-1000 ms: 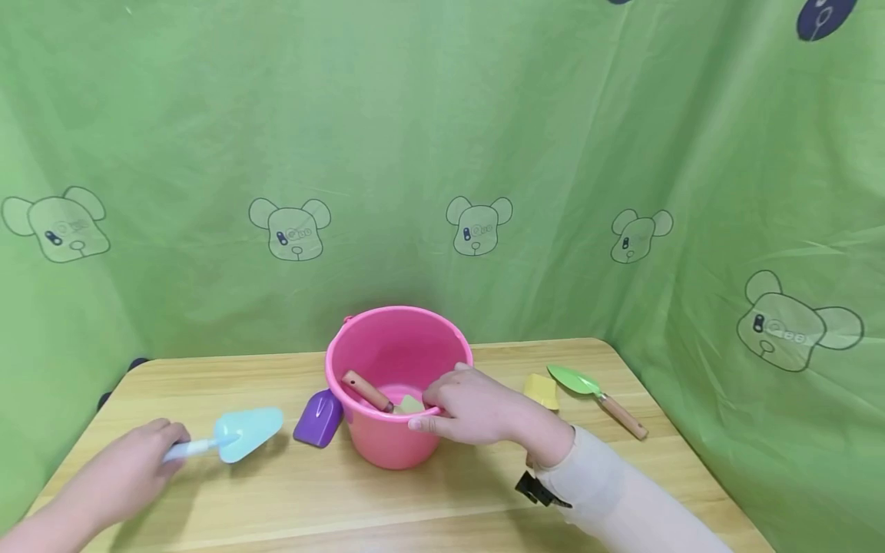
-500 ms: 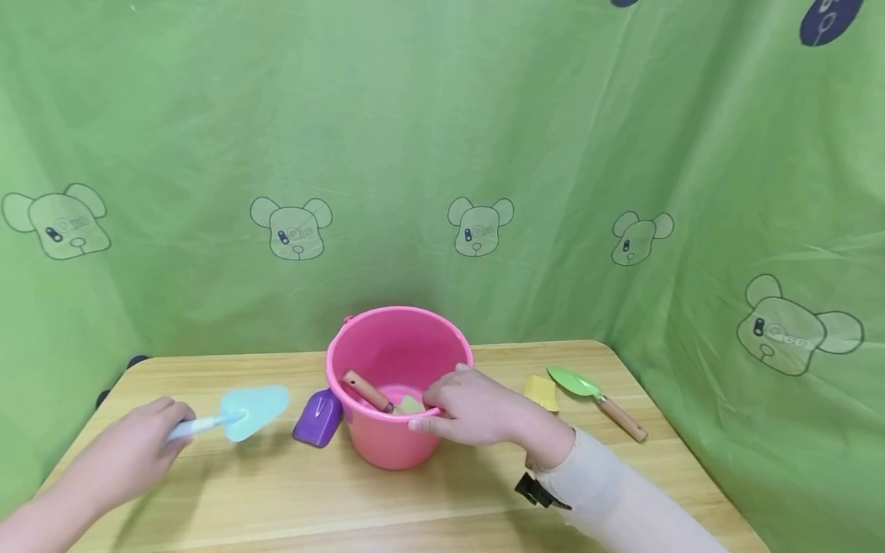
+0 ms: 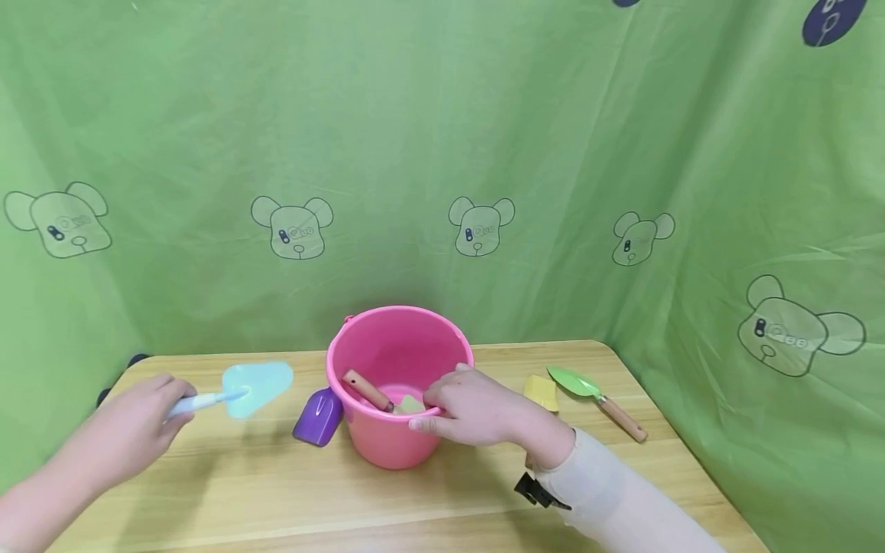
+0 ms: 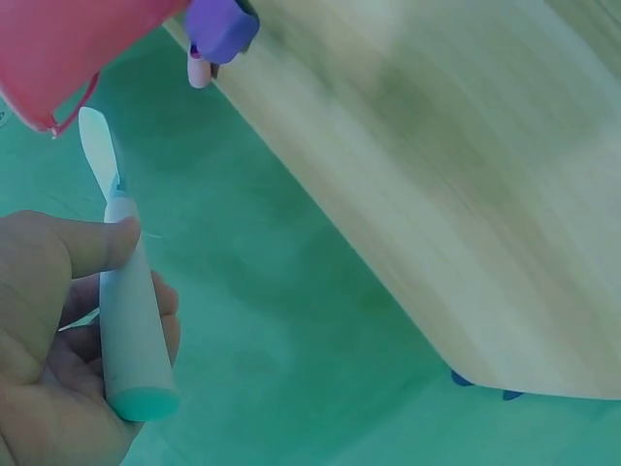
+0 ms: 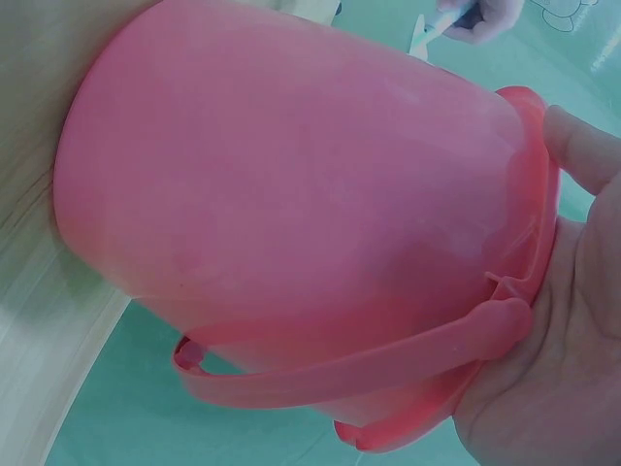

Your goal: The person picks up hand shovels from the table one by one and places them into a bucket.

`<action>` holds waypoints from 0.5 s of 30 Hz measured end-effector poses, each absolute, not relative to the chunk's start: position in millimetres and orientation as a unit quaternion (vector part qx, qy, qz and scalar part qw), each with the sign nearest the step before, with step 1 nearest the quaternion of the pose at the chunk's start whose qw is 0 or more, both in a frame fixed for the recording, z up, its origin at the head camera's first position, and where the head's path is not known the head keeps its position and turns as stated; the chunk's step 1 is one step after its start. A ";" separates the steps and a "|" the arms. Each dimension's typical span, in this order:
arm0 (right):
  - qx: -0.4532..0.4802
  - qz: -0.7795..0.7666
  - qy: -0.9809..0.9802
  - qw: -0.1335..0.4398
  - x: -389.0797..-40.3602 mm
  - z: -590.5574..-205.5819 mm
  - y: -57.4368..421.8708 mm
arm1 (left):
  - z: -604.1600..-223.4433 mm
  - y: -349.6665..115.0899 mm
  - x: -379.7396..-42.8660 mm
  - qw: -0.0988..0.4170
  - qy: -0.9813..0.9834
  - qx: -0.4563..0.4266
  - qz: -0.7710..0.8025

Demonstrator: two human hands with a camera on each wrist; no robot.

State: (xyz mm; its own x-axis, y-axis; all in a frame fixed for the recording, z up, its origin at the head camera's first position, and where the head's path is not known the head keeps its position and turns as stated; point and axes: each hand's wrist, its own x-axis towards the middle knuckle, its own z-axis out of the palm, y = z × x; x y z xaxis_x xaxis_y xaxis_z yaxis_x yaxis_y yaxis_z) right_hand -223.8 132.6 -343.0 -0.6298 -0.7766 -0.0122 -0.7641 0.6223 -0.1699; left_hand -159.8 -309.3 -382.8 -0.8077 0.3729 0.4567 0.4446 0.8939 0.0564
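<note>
My left hand [image 3: 141, 418] grips the white handle of a light-blue toy trowel [image 3: 259, 386], its blade raised above the left of the table and pointing right. In the left wrist view, thumb and fingers wrap the trowel's handle [image 4: 134, 320]. A pink bucket [image 3: 390, 445] stands upright at the middle. My right hand [image 3: 477, 407] holds its near right rim, fingers inside and thumb along the outside. Within the bucket leans a wooden-handled tool [image 3: 366, 390] with a pale yellow head, partly hidden. The bucket's handle [image 5: 320, 374] hangs down in the right wrist view.
A purple shovel [image 3: 319, 417] lies against the bucket's left side. To the right are a yellow tool [image 3: 541, 392], partly hidden by my arm, and a green trowel [image 3: 575, 382] with a wooden handle. Green curtain [image 3: 387, 153] surrounds the wooden table [image 3: 290, 499].
My left hand has raised the light-blue trowel and moved it slightly away from me, turning its blade. My right hand and the bucket have stayed in place.
</note>
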 end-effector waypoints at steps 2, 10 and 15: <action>-0.427 -0.074 0.900 0.043 -223.9 -343.3 132.7 | -380.3 -309.4 -161.2 0.236 -0.943 -0.221 -0.081; -0.428 -0.073 0.900 0.041 -224.2 -344.5 132.9 | -365.2 -304.8 -163.7 0.244 -0.942 -0.214 -0.083; -0.425 -0.076 0.901 0.043 -224.6 -344.8 133.1 | -354.5 -301.4 -165.6 0.243 -0.942 -0.214 -0.089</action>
